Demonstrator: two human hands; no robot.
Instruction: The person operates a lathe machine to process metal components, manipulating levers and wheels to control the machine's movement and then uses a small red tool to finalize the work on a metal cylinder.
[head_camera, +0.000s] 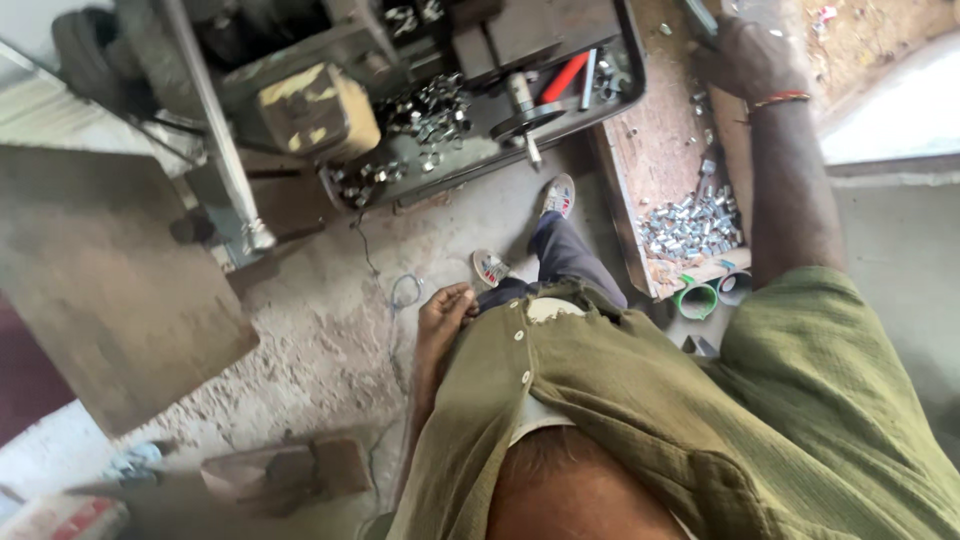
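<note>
Below right hand (745, 55), metal fittings (692, 222) on wooden tray (650, 150), grip unclear, left hand (445, 310) curled at shirt (600, 390).

I see my right hand (745, 55) stretched out to the far end of a worn, pale wooden workbench board (665, 140), closed around a dark slim tool (700, 18) whose shape I cannot make out. Near that forearm, a heap of small shiny silver metal fittings (692, 222) lies at the board's near end. My left hand (445, 312) rests curled against the edge of my olive-green buttoned shirt (600, 390).
</note>
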